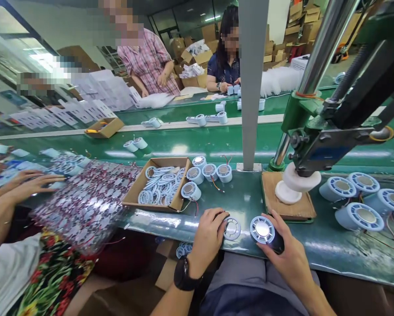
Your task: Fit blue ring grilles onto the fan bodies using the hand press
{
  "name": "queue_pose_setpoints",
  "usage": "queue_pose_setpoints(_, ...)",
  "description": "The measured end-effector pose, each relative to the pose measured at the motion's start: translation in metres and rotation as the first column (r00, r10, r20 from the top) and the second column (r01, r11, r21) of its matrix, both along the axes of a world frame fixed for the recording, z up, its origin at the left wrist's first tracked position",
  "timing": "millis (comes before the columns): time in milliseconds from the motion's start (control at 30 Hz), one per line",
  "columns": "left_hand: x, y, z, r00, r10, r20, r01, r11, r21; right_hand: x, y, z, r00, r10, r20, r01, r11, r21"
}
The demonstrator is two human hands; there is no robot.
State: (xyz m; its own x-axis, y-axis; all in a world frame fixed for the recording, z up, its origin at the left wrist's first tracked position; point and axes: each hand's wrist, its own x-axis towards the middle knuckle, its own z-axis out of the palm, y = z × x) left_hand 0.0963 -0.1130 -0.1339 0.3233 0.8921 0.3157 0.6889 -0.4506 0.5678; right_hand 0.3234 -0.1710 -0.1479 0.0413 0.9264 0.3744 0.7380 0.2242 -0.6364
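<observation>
One flat grey round disc [232, 228] pinched by left hand [208, 237], one pale-blue ribbed plastic cylinder [262, 230] gripped by right hand [287, 252], glossy green bench [341, 245]

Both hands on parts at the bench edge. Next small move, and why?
Probably bring the round disc in the left hand over onto the blue housing held by the right hand: the two sit side by side, apart, and the housing's open face points up.

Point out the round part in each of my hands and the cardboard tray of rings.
Metal disc [232, 228], head view, centre of its face, at the left hand.
Blue round housing [262, 229], head view, its shiny top, in the right hand.
Cardboard tray [133, 194], head view, left wall.
</observation>
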Motion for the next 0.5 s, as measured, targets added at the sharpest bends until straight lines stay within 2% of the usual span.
queue_pose_setpoints(67, -0.002, 0.002, -0.004, 0.999, -0.034, 0.007, 0.034, 0.999, 0.0, 0.0, -0.001, 0.001, 1.0, 0.005, -0.001, -0.005, 1.0, -0.007)
queue_pose_setpoints(167, -0.01, 0.004, 0.001, 0.989, -0.137, -0.051, 0.138, 0.99, 0.005, -0.001, -0.001, 0.0, 1.0, -0.006, 0.019, 0.006, 1.0, 0.02)
queue_pose_setpoints(233, -0.014, -0.004, 0.001, 0.988, -0.139, -0.067, 0.143, 0.988, 0.051, -0.001, 0.0, -0.001, 1.0, -0.008, 0.02, 0.008, 0.999, 0.037)
queue_pose_setpoints(300, -0.017, -0.024, -0.005, 0.991, -0.135, -0.021, 0.136, 0.983, 0.119, -0.001, 0.0, -0.001, 1.0, -0.004, 0.013, 0.004, 0.999, 0.035)
queue_pose_setpoints(367, -0.024, -0.052, -0.022, 0.967, -0.254, 0.024, 0.249, 0.96, 0.131, 0.0, -0.001, 0.0, 1.0, -0.008, 0.015, 0.007, 0.999, 0.033)
queue_pose_setpoints(433, -0.037, -0.08, -0.048, 0.941, -0.338, 0.037, 0.337, 0.941, 0.016, 0.0, -0.001, 0.001, 0.999, -0.022, 0.035, 0.02, 0.999, 0.04)
queue_pose_setpoints(467, -0.045, -0.09, -0.063, 0.959, -0.284, 0.028, 0.285, 0.955, -0.078, 0.0, -0.001, 0.001, 0.999, -0.028, 0.046, 0.026, 0.999, 0.045)
queue_pose_setpoints(500, -0.054, -0.096, -0.078, 0.992, -0.125, -0.005, 0.122, 0.978, -0.167, 0.001, -0.001, 0.001, 0.998, -0.034, 0.055, 0.032, 0.998, 0.048)
